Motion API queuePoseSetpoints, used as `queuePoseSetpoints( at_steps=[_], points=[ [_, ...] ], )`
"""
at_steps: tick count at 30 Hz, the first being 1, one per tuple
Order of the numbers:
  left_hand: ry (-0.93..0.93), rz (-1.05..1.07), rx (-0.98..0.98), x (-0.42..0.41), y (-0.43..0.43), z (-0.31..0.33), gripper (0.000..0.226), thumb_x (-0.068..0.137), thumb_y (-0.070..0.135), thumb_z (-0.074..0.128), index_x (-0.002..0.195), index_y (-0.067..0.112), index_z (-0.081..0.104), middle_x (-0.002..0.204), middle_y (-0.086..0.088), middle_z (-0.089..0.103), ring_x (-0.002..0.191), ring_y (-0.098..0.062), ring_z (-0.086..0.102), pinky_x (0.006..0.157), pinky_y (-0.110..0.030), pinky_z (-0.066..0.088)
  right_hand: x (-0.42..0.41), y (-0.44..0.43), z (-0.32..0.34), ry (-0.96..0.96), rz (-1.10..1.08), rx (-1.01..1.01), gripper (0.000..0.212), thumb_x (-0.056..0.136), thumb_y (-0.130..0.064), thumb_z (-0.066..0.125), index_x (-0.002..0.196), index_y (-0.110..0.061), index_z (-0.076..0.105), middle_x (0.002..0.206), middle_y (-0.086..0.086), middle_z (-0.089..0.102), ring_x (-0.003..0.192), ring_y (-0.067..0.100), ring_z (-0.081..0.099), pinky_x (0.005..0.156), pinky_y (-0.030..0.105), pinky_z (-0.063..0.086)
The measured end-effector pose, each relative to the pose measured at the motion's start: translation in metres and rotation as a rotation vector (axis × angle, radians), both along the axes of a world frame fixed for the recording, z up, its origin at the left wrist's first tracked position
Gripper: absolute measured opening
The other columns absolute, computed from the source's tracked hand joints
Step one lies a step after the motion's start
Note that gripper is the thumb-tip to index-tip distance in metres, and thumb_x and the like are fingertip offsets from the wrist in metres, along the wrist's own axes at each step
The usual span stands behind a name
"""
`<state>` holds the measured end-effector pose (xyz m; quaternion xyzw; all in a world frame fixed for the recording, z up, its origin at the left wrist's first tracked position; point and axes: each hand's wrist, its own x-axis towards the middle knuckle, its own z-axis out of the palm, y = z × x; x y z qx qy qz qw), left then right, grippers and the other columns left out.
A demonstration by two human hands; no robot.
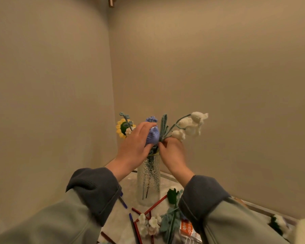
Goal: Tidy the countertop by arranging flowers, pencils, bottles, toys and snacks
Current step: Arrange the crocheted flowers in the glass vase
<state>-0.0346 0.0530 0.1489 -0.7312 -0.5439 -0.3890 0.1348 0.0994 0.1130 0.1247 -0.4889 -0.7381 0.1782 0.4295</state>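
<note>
Vase rim hidden behind both hands; snack packet half covered

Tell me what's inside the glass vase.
Green crochet stems run down inside the glass vase, showing through its textured wall. The mouth is covered by the left hand and right hand, so which stem belongs to which flower is hidden.

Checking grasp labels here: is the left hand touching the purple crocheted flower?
Touching. The head view shows the left hand cupped around the purple crocheted flower, its fingers lying over the bloom above the glass vase.
</note>
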Motion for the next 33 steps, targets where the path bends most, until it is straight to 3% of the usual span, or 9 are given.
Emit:
queuePoseSetpoints(
  at_steps=[4,6,11,14,17,21,24,28,33],
  points=[
    [0.029,0.031,-0.003,-0.001,0.0,-0.003,0.059,0.084,0.02,0.068,0.137,0.024,0.041,0.14,0.003,0.041,0.123,-0.017,0.047,0.086,-0.031,0.051,-0.006,-0.003,-0.023,-0.02,-0.066,-0.002,0.023,0.091,-0.032,0.058,0.081,-0.018,0.072,0.079,0.0,0.07,0.072,0.021,0.062,0.059,0.032,0.046],
    [0.048,0.042,0.001,0.0,-0.001,-0.005,0.059,0.084,0.021,0.068,0.138,0.023,0.042,0.141,0.003,0.038,0.125,-0.017,0.046,0.088,-0.03,0.051,-0.008,-0.004,-0.03,-0.018,-0.13,-0.011,0.027,0.091,-0.04,0.055,0.083,-0.021,0.072,0.081,-0.002,0.071,0.074,0.022,0.063,0.057,0.032,0.044],
    [0.158,0.036,0.084,0.013,-0.004,-0.003,0.054,0.081,0.021,0.07,0.133,0.022,0.052,0.139,-0.001,0.044,0.135,-0.02,0.036,0.105,-0.034,0.038,-0.016,-0.007,-0.037,-0.012,-0.205,-0.056,0.028,0.087,-0.038,0.046,0.065,-0.024,0.055,0.071,-0.003,0.065,0.07,0.024,0.063,0.053,0.029,0.035],
    [0.229,0.023,0.11,0.027,0.0,0.006,0.054,0.083,0.023,0.069,0.134,0.022,0.052,0.131,0.002,0.054,0.136,-0.019,0.036,0.114,-0.037,0.029,-0.019,-0.01,-0.04,-0.07,-0.219,-0.009,0.023,0.088,-0.031,0.042,0.069,-0.027,0.054,0.077,-0.004,0.068,0.074,0.025,0.064,0.053,0.029,0.032],
    [0.214,-0.019,0.126,0.039,0.005,0.013,0.046,0.081,0.016,0.068,0.126,0.019,0.061,0.109,0.001,0.067,0.119,-0.019,0.054,0.118,-0.039,0.022,-0.017,-0.014,-0.048,-0.107,-0.219,0.064,0.019,0.094,-0.03,0.045,0.088,-0.024,0.063,0.087,0.0,0.071,0.081,0.027,0.067,0.058,0.029,0.033],
    [0.144,-0.034,0.239,0.048,0.009,0.012,0.01,0.084,0.01,0.066,0.091,0.013,0.073,0.082,0.0,0.072,0.087,-0.02,0.066,0.114,-0.046,0.03,-0.012,-0.023,-0.062,-0.105,-0.104,0.1,0.021,0.095,-0.027,0.049,0.097,-0.017,0.067,0.089,0.006,0.072,0.08,0.029,0.067,0.057,0.03,0.038],
    [0.089,-0.016,0.265,0.041,0.012,0.006,0.01,0.085,0.012,0.066,0.092,0.015,0.073,0.084,0.0,0.072,0.092,-0.016,0.067,0.115,-0.05,0.026,-0.005,-0.031,-0.072,-0.105,-0.059,0.13,0.022,0.093,-0.026,0.051,0.111,-0.021,0.062,0.094,0.003,0.071,0.082,0.027,0.066,0.063,0.036,0.051],
    [0.146,0.03,0.24,0.032,0.009,-0.002,0.01,0.086,0.014,0.066,0.094,0.018,0.071,0.095,-0.005,0.072,0.111,-0.019,0.063,0.117,-0.053,0.018,0.006,-0.034,-0.086,-0.176,0.018,0.099,0.026,0.087,-0.024,0.05,0.108,-0.029,0.065,0.095,-0.003,0.071,0.081,0.023,0.065,0.062,0.033,0.048],
    [0.171,0.006,0.272,0.018,-0.004,-0.022,0.046,0.078,0.007,0.064,0.123,0.017,0.054,0.12,-0.002,0.061,0.129,-0.023,0.047,0.119,-0.05,0.012,0.014,-0.031,-0.092,-0.164,0.019,-0.066,0.022,0.086,-0.027,0.05,0.101,-0.032,0.066,0.098,-0.011,0.069,0.086,0.015,0.064,0.067,0.035,0.052]
  ],
)
